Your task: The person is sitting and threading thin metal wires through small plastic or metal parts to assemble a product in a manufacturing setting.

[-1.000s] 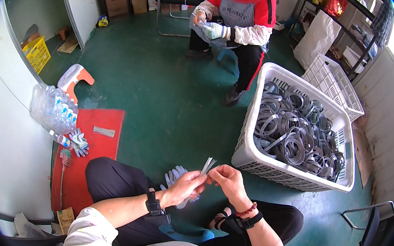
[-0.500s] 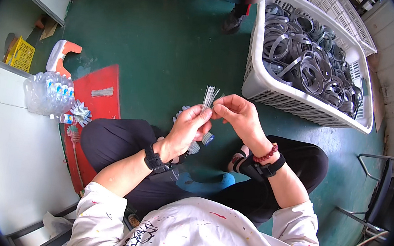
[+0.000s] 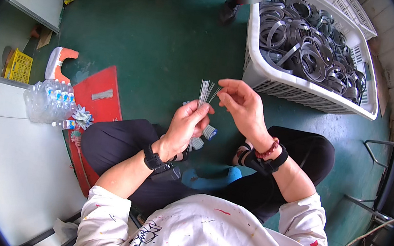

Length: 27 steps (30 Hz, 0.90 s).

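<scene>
My left hand (image 3: 188, 124) is closed around a bundle of thin silvery wires (image 3: 204, 92), held upright above my lap. The wires stick up beyond the thumb, and their lower ends show beneath the hand. To its right, my right hand (image 3: 243, 105) has its thumb and fingers bent together at the bundle's edge. A few wires lean out of the bundle to these fingertips; how many are pinched is too fine to make out. Another bundle of wires (image 3: 102, 94) lies on a red board (image 3: 96, 78) to the left.
A large white plastic crate (image 3: 303, 89) full of coiled dark strips stands at the far right. Packed water bottles (image 3: 49, 101), a glove (image 3: 82, 117) and an orange-white object (image 3: 59, 63) are at left. A black chair (image 3: 382, 185) stands right. Someone's foot (image 3: 228, 12) is ahead.
My right hand has moved slightly up and right, away from my left hand. A few wires now fan out from the bundle toward it. The view has shifted a little.
</scene>
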Each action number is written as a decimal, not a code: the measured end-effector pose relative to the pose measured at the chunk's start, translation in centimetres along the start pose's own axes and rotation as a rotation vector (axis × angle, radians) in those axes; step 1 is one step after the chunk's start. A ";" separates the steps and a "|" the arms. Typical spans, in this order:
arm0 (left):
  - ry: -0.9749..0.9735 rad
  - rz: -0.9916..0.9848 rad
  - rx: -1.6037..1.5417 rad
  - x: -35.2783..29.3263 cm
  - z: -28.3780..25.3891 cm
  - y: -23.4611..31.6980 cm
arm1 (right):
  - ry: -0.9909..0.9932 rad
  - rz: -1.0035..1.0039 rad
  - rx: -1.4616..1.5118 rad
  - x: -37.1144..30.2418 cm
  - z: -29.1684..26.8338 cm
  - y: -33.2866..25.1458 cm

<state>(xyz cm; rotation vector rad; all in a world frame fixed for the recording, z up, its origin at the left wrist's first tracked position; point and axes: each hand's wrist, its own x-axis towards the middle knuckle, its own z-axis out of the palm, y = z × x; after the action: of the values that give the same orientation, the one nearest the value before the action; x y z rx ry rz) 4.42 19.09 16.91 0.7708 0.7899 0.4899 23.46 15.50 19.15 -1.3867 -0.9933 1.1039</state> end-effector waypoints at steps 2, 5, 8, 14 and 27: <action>-0.002 -0.009 0.009 0.1 0.1 0.1 | 0.019 0.056 0.061 0.3 -0.2 0.2; -0.037 0.036 0.091 0.4 0.2 0.0 | -0.117 0.215 0.128 1.1 -1.0 1.1; -0.026 -0.004 0.096 0.0 0.0 -0.1 | 0.084 0.076 0.130 1.9 -2.2 0.8; 0.087 0.033 0.052 0.4 -0.5 -0.2 | 0.288 -0.080 0.256 2.9 -5.6 -1.7; -0.087 -0.085 -0.321 0.2 -0.7 1.9 | -0.196 -1.227 -0.799 -1.4 -0.3 -2.0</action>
<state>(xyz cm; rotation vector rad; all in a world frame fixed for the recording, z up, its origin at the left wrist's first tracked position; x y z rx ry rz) 3.83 20.75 17.94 0.4557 0.6399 0.4892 23.40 14.26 21.24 -0.8781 -2.1431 -0.1334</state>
